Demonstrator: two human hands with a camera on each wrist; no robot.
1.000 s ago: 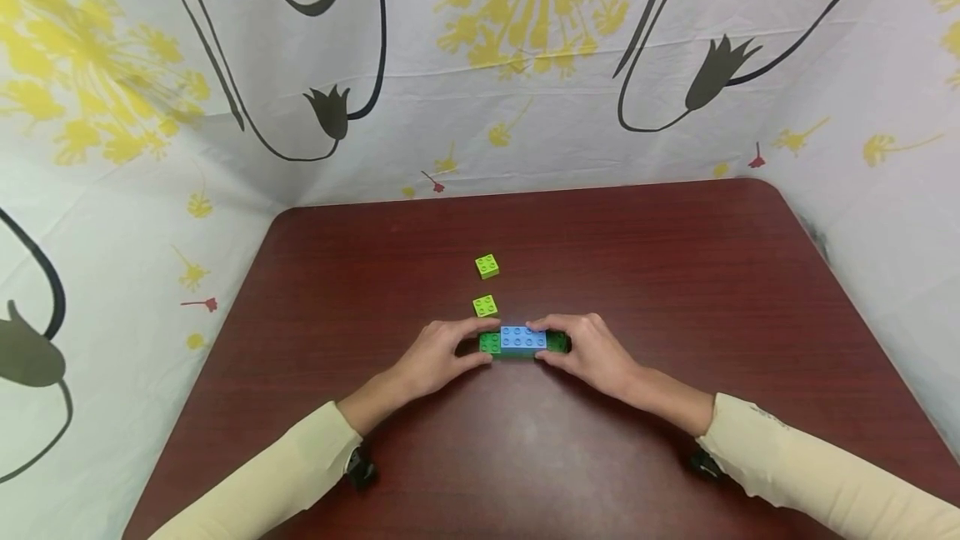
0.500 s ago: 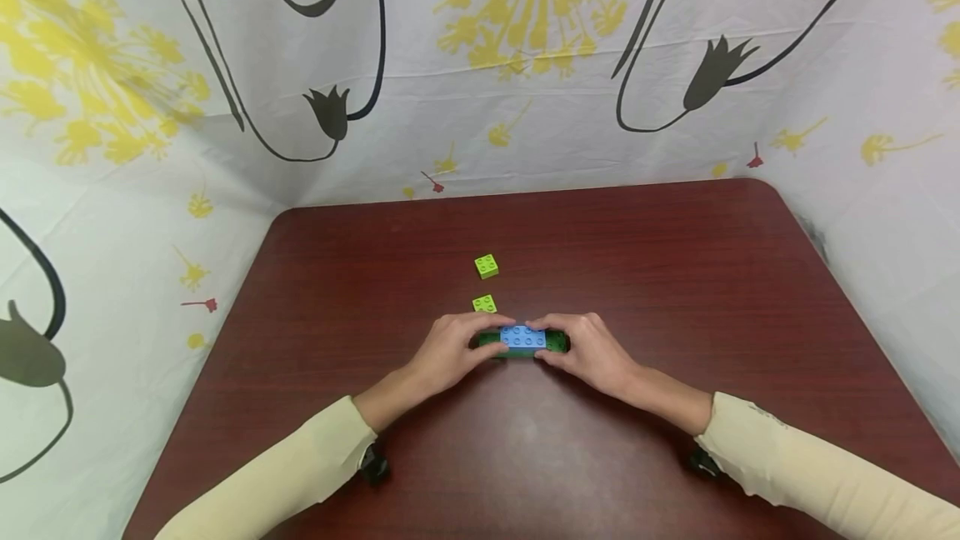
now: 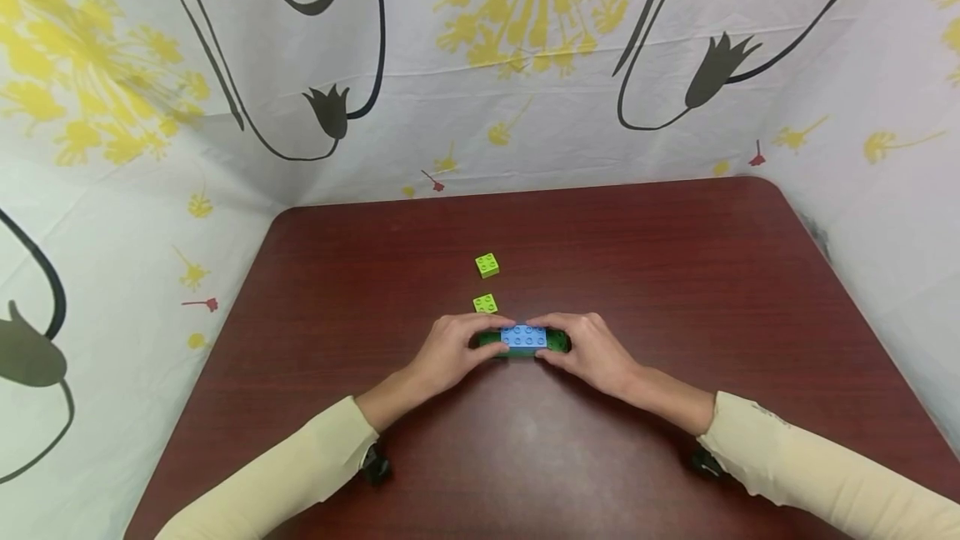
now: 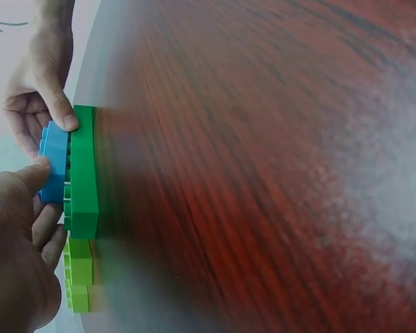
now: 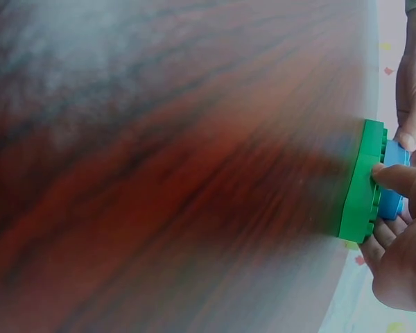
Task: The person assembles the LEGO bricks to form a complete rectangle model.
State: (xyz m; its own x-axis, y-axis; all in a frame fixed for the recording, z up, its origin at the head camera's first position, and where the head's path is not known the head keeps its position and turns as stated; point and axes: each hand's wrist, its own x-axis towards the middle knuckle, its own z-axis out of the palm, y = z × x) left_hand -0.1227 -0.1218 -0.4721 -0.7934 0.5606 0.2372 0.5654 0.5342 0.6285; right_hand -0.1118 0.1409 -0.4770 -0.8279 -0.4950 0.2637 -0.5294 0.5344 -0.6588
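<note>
A blue toy building brick (image 3: 523, 336) sits on top of a longer green toy brick base (image 4: 84, 173), whose studs show at both ends beyond the blue one. My left hand (image 3: 452, 350) pinches the left end of the blue brick between thumb and fingers. From the other side my right hand (image 3: 596, 354) grips the stack, its thumb tip on the green side just below the blue brick (image 5: 392, 191) in the right wrist view. Both hands' fingers reach behind the bricks, where their tips are partly hidden.
Two lime green square bricks lie beyond the stack: the nearer brick (image 3: 485, 303) close behind my left fingers, the farther brick (image 3: 487, 265) deeper on the dark red-brown table (image 3: 637, 257). A white patterned cloth (image 3: 570, 132) hangs around the table's far and side edges.
My left hand has slid right, from around the green end to the blue brick's left end, and has stayed there since half a second ago. Right hand and bricks have barely moved.
</note>
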